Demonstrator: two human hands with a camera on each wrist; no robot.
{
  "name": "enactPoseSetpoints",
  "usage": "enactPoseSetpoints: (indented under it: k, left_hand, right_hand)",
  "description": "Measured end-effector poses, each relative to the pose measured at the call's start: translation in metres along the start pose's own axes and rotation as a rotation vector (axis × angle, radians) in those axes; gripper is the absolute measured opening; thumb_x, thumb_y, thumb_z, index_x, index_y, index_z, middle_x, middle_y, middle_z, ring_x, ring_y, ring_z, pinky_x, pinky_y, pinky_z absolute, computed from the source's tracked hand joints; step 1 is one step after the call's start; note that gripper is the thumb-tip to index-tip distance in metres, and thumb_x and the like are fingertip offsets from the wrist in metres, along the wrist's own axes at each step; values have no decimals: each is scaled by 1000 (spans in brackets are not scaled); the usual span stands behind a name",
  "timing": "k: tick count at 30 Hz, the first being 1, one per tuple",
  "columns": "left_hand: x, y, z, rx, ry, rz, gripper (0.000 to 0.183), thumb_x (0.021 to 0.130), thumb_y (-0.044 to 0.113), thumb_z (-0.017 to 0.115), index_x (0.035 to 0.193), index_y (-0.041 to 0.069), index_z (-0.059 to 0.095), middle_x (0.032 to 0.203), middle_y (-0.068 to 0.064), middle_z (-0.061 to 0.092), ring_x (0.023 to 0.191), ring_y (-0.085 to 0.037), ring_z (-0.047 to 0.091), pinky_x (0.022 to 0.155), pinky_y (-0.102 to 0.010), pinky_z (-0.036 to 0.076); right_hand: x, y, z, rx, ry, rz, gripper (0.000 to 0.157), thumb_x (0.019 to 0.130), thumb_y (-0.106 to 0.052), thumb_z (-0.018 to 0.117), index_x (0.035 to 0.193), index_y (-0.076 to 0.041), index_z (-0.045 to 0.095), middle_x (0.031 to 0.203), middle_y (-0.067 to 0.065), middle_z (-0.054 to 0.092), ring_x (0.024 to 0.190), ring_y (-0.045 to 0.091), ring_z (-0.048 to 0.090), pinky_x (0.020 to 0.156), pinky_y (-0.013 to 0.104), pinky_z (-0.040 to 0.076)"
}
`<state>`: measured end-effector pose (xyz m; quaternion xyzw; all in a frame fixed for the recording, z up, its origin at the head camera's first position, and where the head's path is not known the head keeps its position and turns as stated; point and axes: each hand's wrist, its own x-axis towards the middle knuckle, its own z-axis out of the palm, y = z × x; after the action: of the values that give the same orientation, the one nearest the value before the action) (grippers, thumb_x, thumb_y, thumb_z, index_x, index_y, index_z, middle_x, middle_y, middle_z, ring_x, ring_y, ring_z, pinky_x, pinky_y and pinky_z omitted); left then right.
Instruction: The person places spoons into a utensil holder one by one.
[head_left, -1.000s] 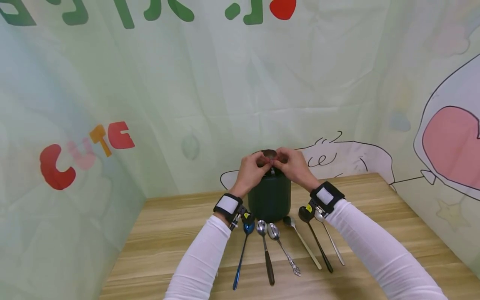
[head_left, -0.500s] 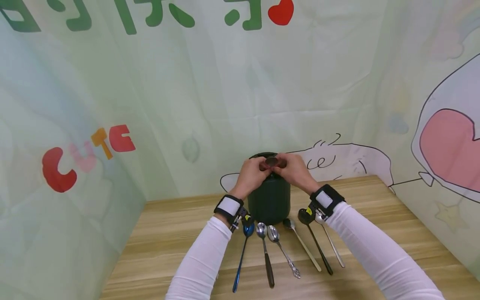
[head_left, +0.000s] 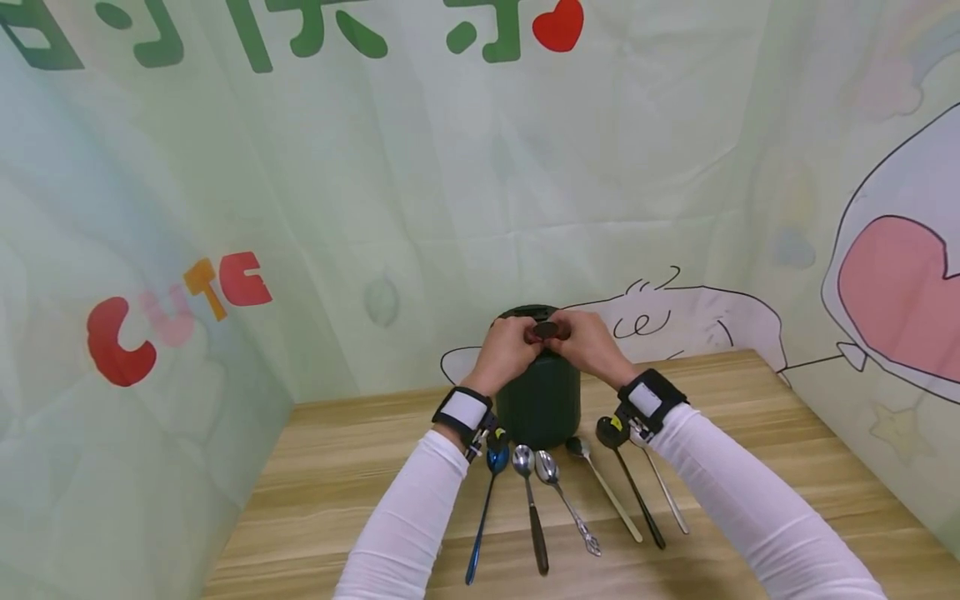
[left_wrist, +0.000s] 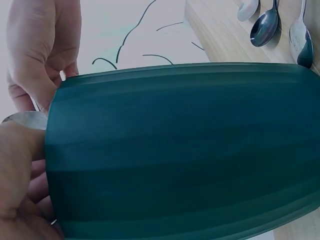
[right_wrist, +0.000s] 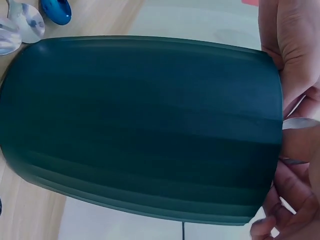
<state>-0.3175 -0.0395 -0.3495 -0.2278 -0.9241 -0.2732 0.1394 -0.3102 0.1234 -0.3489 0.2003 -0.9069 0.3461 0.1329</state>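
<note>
A dark green ribbed container [head_left: 538,408] stands upright at the back of the table. Over its mouth, my left hand [head_left: 510,352] and right hand [head_left: 592,343] meet and pinch a spoon between fingers and thumbs. The spoon's dark-looking bowl [head_left: 546,330] shows between the fingertips in the head view; its handle is hidden. In the left wrist view, a sliver of the metal spoon [left_wrist: 27,119] appears beside the container's rim. The right wrist view shows the spoon [right_wrist: 300,123] between the fingers, also at the rim.
In front of the container lies a row of spoons: a blue spoon [head_left: 483,508], a dark-handled spoon [head_left: 537,529], an ornate silver spoon [head_left: 577,515], a cream-handled spoon [head_left: 611,496], a black spoon [head_left: 637,487] and a silver spoon [head_left: 667,487]. A printed cloth [head_left: 450,208] hangs behind.
Both hands have moved slightly down toward the container's mouth with the spoon. Its bowl has sunk and tilted between the fingers. The spoons on the table have stayed put.
</note>
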Motion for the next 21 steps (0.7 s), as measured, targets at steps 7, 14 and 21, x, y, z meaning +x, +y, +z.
enactPoseSetpoints:
  k: [7, 14, 21]
  left_hand:
    - [2, 2, 0, 39, -37, -40, 6, 89, 12, 70, 91, 6, 71, 81, -6, 72, 67, -15, 59, 61, -26, 44]
    - [2, 5, 0, 63, -74, -59, 7, 88, 12, 69, 90, 7, 74, 80, -5, 72, 66, -14, 58, 56, -23, 41]
    - [4, 8, -2, 70, -94, -64, 11, 87, 9, 69, 96, 8, 76, 89, -4, 75, 82, -18, 68, 70, -30, 54]
  right_hand:
    - [3, -6, 0, -75, -6, 28, 17, 84, -7, 71, 101, -3, 71, 94, 14, 74, 82, 26, 66, 74, 39, 53]
    - [4, -7, -2, -62, -45, 91, 28, 83, -12, 74, 109, -4, 67, 100, 17, 74, 88, 30, 70, 73, 38, 55]
    - [6, -8, -4, -54, -85, 96, 24, 83, -11, 73, 106, -5, 68, 98, 15, 75, 86, 27, 72, 69, 35, 55]
